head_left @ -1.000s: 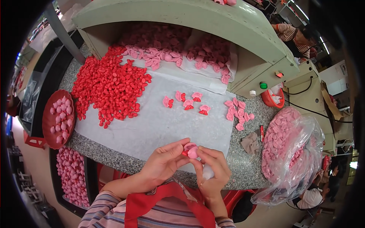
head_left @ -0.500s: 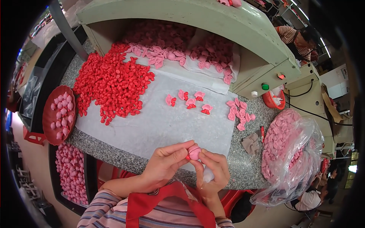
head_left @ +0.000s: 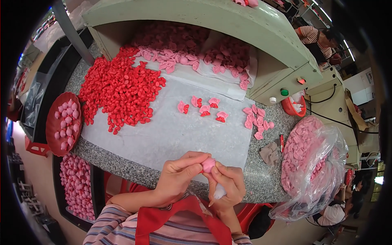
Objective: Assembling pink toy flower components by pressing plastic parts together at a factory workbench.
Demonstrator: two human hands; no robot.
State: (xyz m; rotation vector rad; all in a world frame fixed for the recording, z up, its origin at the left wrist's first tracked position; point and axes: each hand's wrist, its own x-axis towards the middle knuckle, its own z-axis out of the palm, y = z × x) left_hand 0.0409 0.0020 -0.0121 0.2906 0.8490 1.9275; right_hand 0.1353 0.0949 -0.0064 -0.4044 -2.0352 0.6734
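Item: pink piece (head_left: pixel 208 164), pinched between left hand (head_left: pixel 178 176) and right hand (head_left: pixel 227 184), both closed on it at the near desk (head_left: pixel 261 179) edge; the hands had shifted little since the earlier frame (the right also gripped a small whitish object, kind unclear). Surface: white sheet (head_left: pixel 171 130) carrying a red heap (head_left: pixel 118 92), four joined pieces (head_left: pixel 202 108), pink cluster (head_left: pixel 256 120). Surroundings: red tray (head_left: pixel 61 122), bagged pink pieces (head_left: pixel 310 159), green machine housing (head_left: pixel 228 20).

One head-worn fisheye view, steeply downward and close over the granite worktable (head_left: pixel 261 183), edges bowed.
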